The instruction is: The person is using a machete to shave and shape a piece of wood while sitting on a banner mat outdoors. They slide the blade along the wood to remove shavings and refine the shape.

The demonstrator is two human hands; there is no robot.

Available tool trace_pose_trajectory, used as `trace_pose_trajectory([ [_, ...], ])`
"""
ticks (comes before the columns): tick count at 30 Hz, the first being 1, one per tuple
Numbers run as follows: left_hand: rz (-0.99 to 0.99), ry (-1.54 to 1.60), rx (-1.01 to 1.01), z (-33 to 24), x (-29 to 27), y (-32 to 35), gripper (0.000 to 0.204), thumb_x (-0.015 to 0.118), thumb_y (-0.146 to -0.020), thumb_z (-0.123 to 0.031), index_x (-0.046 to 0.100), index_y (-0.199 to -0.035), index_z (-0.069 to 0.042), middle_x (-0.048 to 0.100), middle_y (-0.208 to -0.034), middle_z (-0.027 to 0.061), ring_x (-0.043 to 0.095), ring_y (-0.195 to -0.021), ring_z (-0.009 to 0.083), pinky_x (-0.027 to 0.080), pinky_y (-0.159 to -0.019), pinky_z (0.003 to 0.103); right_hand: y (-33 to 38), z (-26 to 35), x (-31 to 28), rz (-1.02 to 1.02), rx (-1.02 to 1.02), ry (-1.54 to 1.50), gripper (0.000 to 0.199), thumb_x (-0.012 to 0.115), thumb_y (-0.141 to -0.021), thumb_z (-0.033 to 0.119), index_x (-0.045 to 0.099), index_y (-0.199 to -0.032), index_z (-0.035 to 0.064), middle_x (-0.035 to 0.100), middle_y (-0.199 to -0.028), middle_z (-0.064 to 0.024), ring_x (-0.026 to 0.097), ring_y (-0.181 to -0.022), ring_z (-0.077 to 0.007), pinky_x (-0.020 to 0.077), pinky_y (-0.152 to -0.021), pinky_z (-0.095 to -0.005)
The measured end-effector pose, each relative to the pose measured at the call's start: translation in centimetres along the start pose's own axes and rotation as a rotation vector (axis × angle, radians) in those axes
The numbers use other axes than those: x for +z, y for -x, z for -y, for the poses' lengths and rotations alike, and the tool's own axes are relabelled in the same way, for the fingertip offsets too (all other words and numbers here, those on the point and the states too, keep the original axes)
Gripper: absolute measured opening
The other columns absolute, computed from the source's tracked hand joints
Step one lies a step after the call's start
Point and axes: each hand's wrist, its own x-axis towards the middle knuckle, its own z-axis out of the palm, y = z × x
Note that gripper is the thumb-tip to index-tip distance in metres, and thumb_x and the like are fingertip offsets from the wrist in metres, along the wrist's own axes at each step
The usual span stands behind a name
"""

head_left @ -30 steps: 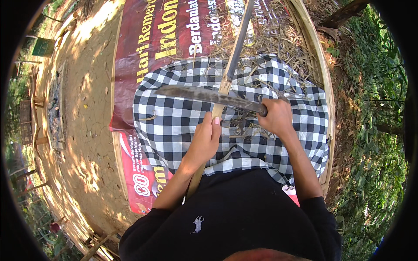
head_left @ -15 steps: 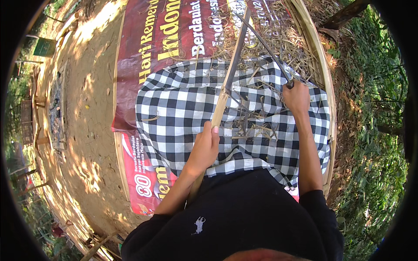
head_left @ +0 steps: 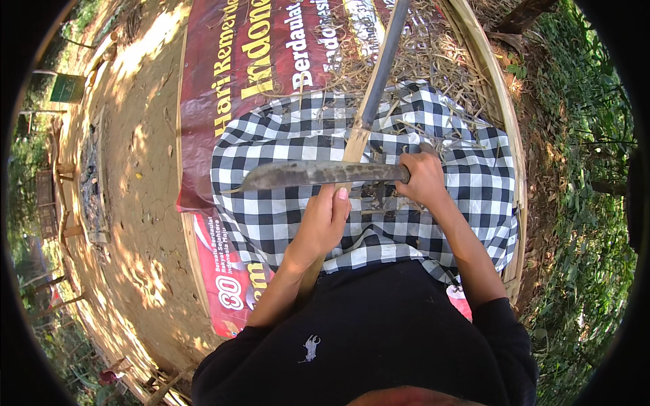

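Observation:
My left hand (head_left: 323,220) is closed around a long wooden pole (head_left: 356,143), its near part pale and stripped, its far part dark. The pole slants away from me, with its near end running under my left forearm. In my right hand (head_left: 423,177) is the handle of a machete (head_left: 298,174). The broad, stained blade lies crosswise over the pole, just beyond my left fingers, its tip pointing left. Whether the edge touches the wood I cannot tell. A black-and-white checkered cloth (head_left: 267,152) covers my lap beneath both hands, with shavings scattered on it.
Beyond the cloth, a red printed banner (head_left: 203,81) covers the platform, with many dry shavings (head_left: 467,74) at its far right. A pale wooden edge (head_left: 497,81) borders the right side. Bare earth (head_left: 139,155) lies left, green plants (head_left: 589,149) right.
My right hand has moved left and nearer, swinging the machete from pointing away to lying across the pole. The pole has shifted slightly right in my left hand's grip.

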Motion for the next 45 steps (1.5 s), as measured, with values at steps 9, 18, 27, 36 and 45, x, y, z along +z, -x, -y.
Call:
trace_pose_trajectory([
  [9, -0.133, -0.044, -0.007, 0.7, -0.2, 0.8, 0.021, 0.039, -0.108, -0.016, 0.04, -0.095, 0.001, 0.048, -0.058, 0.011, 0.043, -0.047, 0.019, 0.038, -0.048, 0.037, -2.9, -3.4, -0.4, -0.07, 0.02, 0.155, 0.022, 0.076, -0.063, 0.02, 0.062, -0.072, 0.0046, 0.068, -0.072, -0.0142, 0.066, -0.07, -0.0362, 0.0518, -0.07, -0.0453],
  [18, -0.013, 0.158, -0.11, 1.5, -1.1, 1.5, 0.025, 0.04, -0.108, -0.019, 0.044, -0.093, 0.0, 0.05, -0.063, 0.0057, 0.044, -0.052, 0.0113, 0.039, -0.051, 0.032, -1.0, 1.6, -1.6, -0.076, -0.116, 0.084, 0.022, 0.074, -0.061, 0.02, 0.061, -0.069, 0.0046, 0.065, -0.064, -0.0136, 0.063, -0.058, -0.0362, 0.0517, -0.059, -0.0459],
  [27, 0.044, 0.429, -0.297, 1.2, -2.0, 0.5, 0.027, 0.037, -0.11, -0.03, 0.045, -0.101, -0.006, 0.044, -0.071, -0.0013, 0.036, -0.044, 0.0029, 0.034, -0.04, 0.022, -0.8, 3.0, -1.0, 0.075, 0.051, 0.165, 0.021, 0.073, -0.06, 0.021, 0.062, -0.071, 0.0083, 0.065, -0.066, -0.0096, 0.066, -0.069, -0.0344, 0.0504, -0.075, -0.0466],
  [36, 0.141, 0.484, -0.336, 0.6, -0.8, 2.9, 0.029, 0.036, -0.11, -0.031, 0.046, -0.11, -0.003, 0.041, -0.069, -0.0013, 0.034, -0.044, 0.003, 0.033, -0.039, 0.021, -5.1, -4.0, -2.2, -0.157, 0.63, -0.026, 0.022, 0.067, -0.079, 0.024, 0.068, -0.075, 0.0018, 0.067, -0.068, -0.0206, 0.066, -0.069, -0.0432, 0.0529, -0.069, -0.0501],
  [45, 0.128, 0.635, -0.342, -0.9, -2.5, 0.2, 0.034, 0.035, -0.11, -0.035, 0.045, -0.115, -0.003, 0.043, -0.069, -0.0002, 0.034, -0.042, 0.0043, 0.032, -0.038, 0.022, 0.6, 2.3, -2.8, -0.04, 0.091, -0.029, 0.016, 0.072, -0.068, 0.016, 0.061, -0.069, 0.0038, 0.06, -0.06, -0.0139, 0.06, -0.056, -0.0379, 0.0471, -0.057, -0.0458],
])
